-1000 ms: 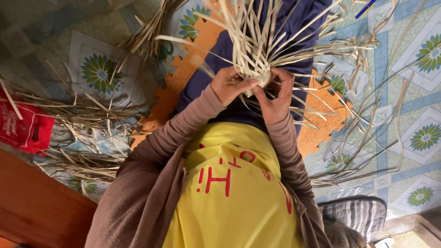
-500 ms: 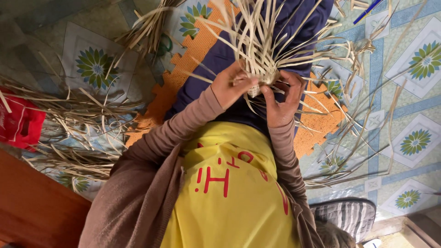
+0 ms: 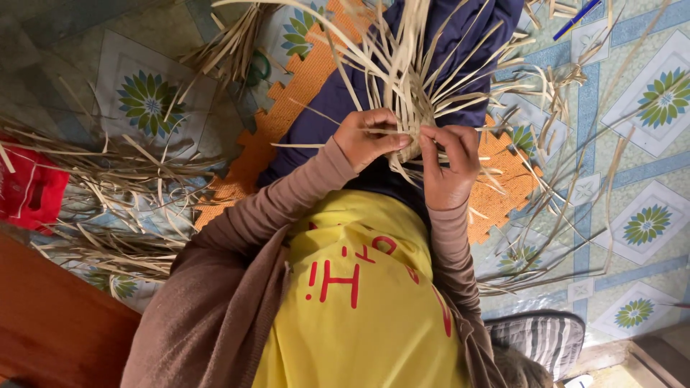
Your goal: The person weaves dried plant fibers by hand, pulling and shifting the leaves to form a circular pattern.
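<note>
I pinch the woven knot of pale straw strips (image 3: 411,140) at upper centre of frame w/ left hand (image 3: 366,138) & right hand (image 3: 449,162) both clamped on it, best keeping strips taut & flat while tucking.

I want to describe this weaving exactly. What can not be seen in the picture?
- Head view: the woven core is mostly hidden by the left hand and right hand.
- Strip ends are cut off by the top edge.
- The blue pen is partly cut off there too.
</note>
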